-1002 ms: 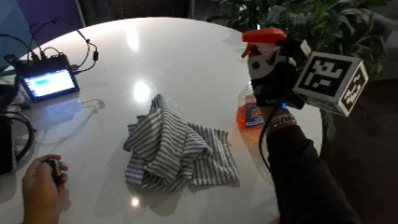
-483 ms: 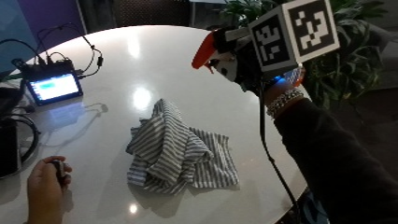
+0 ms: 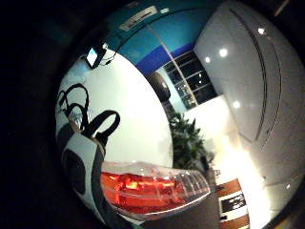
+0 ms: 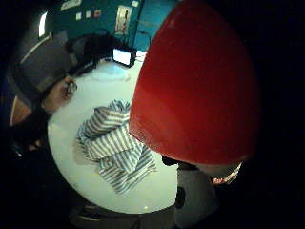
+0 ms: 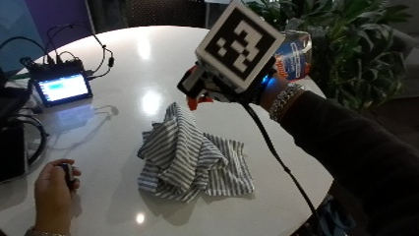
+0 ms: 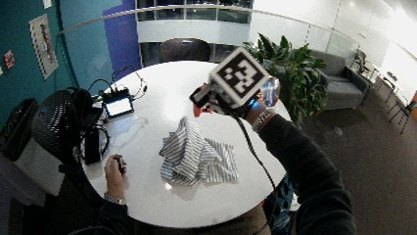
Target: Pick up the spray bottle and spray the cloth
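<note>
My gloved right hand (image 5: 260,91) grips the spray bottle in the air, above the far right side of the round white table (image 5: 150,54). The bottle lies tipped over: its clear body (image 5: 294,54) with orange liquid (image 3: 152,188) points away to the right. Its red spray head (image 5: 195,101) points down and left at the cloth. The striped grey-and-white cloth (image 5: 190,157) lies crumpled on the table below the nozzle, apart from it. In the thumb side palm view the red spray head (image 4: 195,86) looms over the cloth (image 4: 114,143). The hand (image 6: 246,104) also appears in the wide outside view.
A small screen device (image 5: 62,88) with black cables (image 5: 85,42) stands at the table's left. The person's bare left hand (image 5: 55,182) rests at the near left edge, holding a small dark object. A leafy plant (image 5: 353,44) stands beyond the table's right edge.
The bottle stood upright at the table's right edge with my hand round it. It has been lifted and tipped over, and its red head now points down at the cloth.
</note>
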